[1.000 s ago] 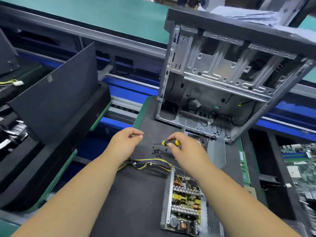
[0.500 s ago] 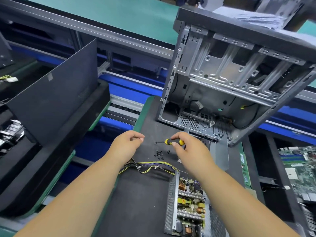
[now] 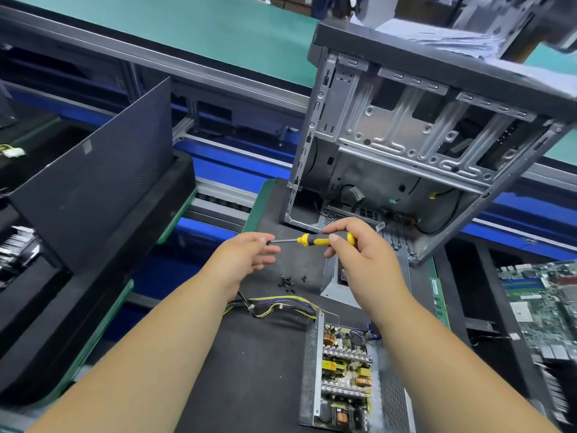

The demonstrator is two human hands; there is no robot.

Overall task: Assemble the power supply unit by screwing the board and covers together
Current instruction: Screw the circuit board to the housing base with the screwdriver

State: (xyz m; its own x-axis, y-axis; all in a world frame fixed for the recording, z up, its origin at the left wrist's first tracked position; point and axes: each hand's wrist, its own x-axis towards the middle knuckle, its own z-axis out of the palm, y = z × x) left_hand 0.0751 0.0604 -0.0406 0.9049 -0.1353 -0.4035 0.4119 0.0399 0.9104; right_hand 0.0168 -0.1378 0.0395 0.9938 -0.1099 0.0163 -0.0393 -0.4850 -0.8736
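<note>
In the head view, the right hand [image 3: 359,254] is closing its grip around the yellow handle of the screwdriver [image 3: 312,240] and is holding it sideways above the worktop [image 3: 256,354]. The left hand [image 3: 246,257] is pinching its fingertips right at the metal tip, maybe putting a tiny screw on it, but I cannot tell if a screw is really there. A little pile of black screws [image 3: 288,282] is lying on the worktop just below the hands. The open power supply [image 3: 343,373], with its board showing, is sitting near the front edge, under the right arm, with its wires [image 3: 274,306] trailing toward the left wrist. A screw this small could be slipping off the tip and rolling away, or dropping into the board's parts. The left wrist is also hanging close to the wires and could be snagging them.
</note>
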